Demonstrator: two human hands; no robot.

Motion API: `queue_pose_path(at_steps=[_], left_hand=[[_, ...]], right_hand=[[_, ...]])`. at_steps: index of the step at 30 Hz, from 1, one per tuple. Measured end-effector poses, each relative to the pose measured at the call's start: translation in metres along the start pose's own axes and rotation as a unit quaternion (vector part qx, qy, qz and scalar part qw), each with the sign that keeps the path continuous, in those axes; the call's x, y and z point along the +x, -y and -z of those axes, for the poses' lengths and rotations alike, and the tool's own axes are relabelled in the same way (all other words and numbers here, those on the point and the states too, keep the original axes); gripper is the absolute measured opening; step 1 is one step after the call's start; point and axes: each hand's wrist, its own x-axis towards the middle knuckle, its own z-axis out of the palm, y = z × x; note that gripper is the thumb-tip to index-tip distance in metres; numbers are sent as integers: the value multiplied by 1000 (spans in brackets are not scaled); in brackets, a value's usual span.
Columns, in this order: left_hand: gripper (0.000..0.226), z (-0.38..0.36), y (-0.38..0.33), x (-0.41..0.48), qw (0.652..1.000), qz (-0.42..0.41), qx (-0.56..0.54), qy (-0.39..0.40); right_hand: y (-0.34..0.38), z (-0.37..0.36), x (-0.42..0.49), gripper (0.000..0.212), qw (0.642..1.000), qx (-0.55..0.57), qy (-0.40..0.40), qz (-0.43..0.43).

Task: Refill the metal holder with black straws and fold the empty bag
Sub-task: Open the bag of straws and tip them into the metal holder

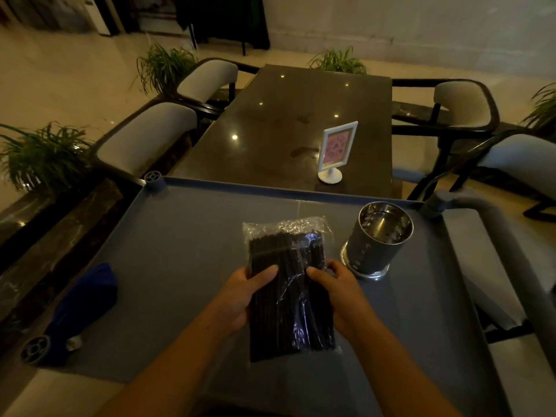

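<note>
A clear plastic bag of black straws [288, 284] is held over the grey cart tray [180, 251], its open crinkled end pointing away from me. My left hand [245, 296] grips the bag's left side with the thumb on top. My right hand [340, 291] grips its right side the same way. The perforated metal holder [376, 240] stands upright on the tray just right of the bag, and its inside looks empty. The bag's near end hangs past my wrists.
A blue cloth [81, 308] lies at the tray's left edge. Beyond the tray is a dark glossy table [270, 130] with a white menu stand [335, 152]. Padded chairs flank the table, with potted plants behind them. A grey cart handle [487, 218] rises at the right.
</note>
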Motion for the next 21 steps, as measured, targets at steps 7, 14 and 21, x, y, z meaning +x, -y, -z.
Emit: queue_pose_path(at_steps=[7,14,21], left_hand=[[52,9,-12,3,999,-1,-25,43],[49,26,-32,7,998,-27,28,55],[53,30,-44,16,998,-24,29,53]], right_hand=[[10,-20,-8,20,999,33,-17,21],[19,-40,-2,26,996,-43,-61,53],[59,-47,-2,65,908,-296,-186,232]])
